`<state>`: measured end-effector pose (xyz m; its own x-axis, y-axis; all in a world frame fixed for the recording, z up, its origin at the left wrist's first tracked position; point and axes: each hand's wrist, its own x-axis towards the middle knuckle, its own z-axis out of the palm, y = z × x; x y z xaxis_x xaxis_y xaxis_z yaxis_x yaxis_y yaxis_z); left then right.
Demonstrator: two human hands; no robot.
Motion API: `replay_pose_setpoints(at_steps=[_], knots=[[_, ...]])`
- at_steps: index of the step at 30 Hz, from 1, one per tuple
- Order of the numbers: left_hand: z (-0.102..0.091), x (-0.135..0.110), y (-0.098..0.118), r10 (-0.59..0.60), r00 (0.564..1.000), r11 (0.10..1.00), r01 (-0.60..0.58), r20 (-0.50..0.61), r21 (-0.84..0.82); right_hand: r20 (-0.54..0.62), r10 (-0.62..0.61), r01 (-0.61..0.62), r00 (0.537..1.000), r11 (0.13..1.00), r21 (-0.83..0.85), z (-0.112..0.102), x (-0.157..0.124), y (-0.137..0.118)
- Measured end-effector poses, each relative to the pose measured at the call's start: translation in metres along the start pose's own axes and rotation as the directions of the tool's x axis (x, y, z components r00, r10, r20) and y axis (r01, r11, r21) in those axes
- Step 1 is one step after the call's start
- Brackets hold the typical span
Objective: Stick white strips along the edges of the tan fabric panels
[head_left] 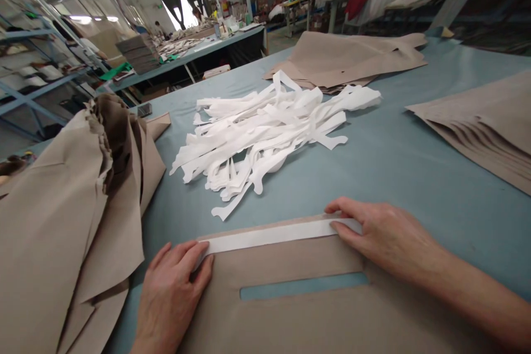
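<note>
A white strip (274,234) lies along the top edge of a beige fabric panel (290,323), which has a long narrow slot cut through it. At the strip's left end, the thumb and fingers of my left hand (172,290) are closed on it. My right hand (385,235) pinches the other end between thumb and fingers, near the panel's top right corner. Beyond the panel is a loose heap of similar white strips (265,133), some with curved ends. The panel's lower part runs out of view.
Folded beige fabric (50,221) is heaped at the left. More beige panels (344,58) lie at the back, and a layered stack (489,121) is on the right, all on the blue-green table (365,166). A dark phone-like object (144,110) lies by the left heap.
</note>
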<state>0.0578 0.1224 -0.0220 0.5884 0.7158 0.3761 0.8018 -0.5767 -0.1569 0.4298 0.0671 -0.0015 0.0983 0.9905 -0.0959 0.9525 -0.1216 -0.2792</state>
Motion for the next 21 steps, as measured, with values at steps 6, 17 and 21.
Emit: replay_pose_setpoints(at_steps=[6, 17, 21], knots=[[0.0008, -0.0029, -0.0026, 0.001, 1.000, 1.000, 0.000, 0.015, -0.018, -0.021, -0.001, 0.001, 1.000, 1.000, -0.011, 0.0006, 0.0006, -0.0005], [0.0008, -0.0025, -0.0029, -0.014, 1.000, 0.999, 0.015, 0.022, -0.040, -0.016, -0.020, 0.020, 1.000, 1.000, -0.020, 0.0007, -0.0003, -0.0017], [-0.0017, -0.0002, 0.0000, -0.019, 1.000, 0.999, 0.019, 0.022, -0.027, -0.038, -0.038, 0.037, 0.999, 0.998, -0.042, 0.0035, 0.0004, 0.0006]])
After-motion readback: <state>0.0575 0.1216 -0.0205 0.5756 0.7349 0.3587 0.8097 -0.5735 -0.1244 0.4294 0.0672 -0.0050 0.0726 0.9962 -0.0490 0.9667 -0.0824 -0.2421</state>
